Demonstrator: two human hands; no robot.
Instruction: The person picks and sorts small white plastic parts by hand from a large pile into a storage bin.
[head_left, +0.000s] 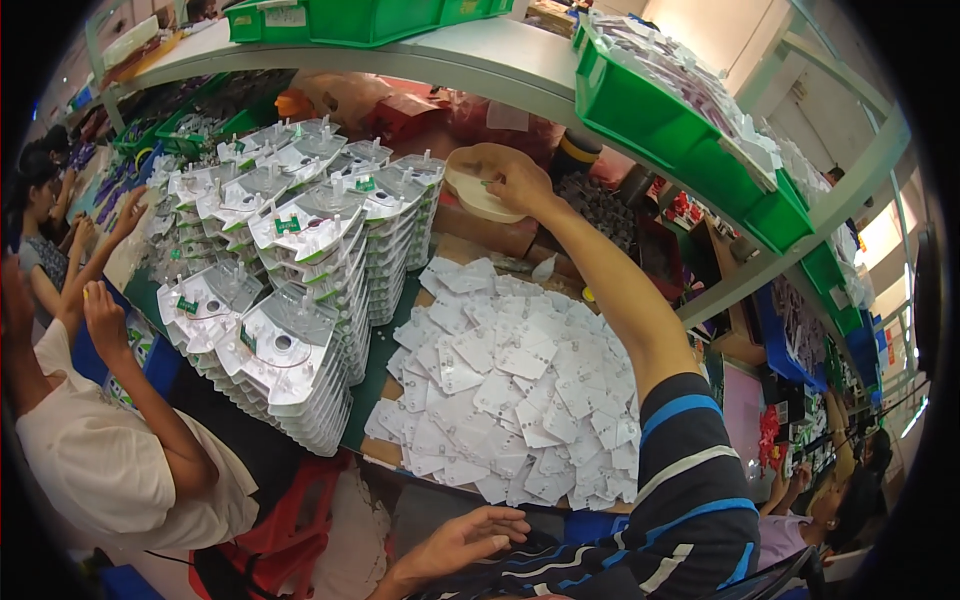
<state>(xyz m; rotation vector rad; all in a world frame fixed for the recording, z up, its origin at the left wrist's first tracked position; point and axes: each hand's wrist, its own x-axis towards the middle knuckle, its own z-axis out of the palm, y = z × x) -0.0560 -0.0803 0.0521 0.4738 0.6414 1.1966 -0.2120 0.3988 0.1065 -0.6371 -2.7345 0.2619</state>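
My right hand point(522, 186) reaches far forward into a pale cream plastic bowl point(462, 160). Its fingers are pinched together over the bowl, with a speck of green at their tips; whatever they grip is too small to make out. Close to my body, below the near edge of the table, my left hand point(470, 535) hangs with fingers stretched and nothing in it. Between the hands lies a wide heap of flat white plastic pieces point(520, 380), many with small holes. Left of the heap stand tall stacks of white plastic housings point(290, 345), some topped with small green circuit boards point(288, 226).
Green bins point(660, 130) of parts sit on a white shelf point(470, 55) overhead, its slanted post at the right. At left a co-worker in a pale shirt point(110, 460) has raised hands beside the stacks. A red plastic chair point(295, 530) stands near my left arm.
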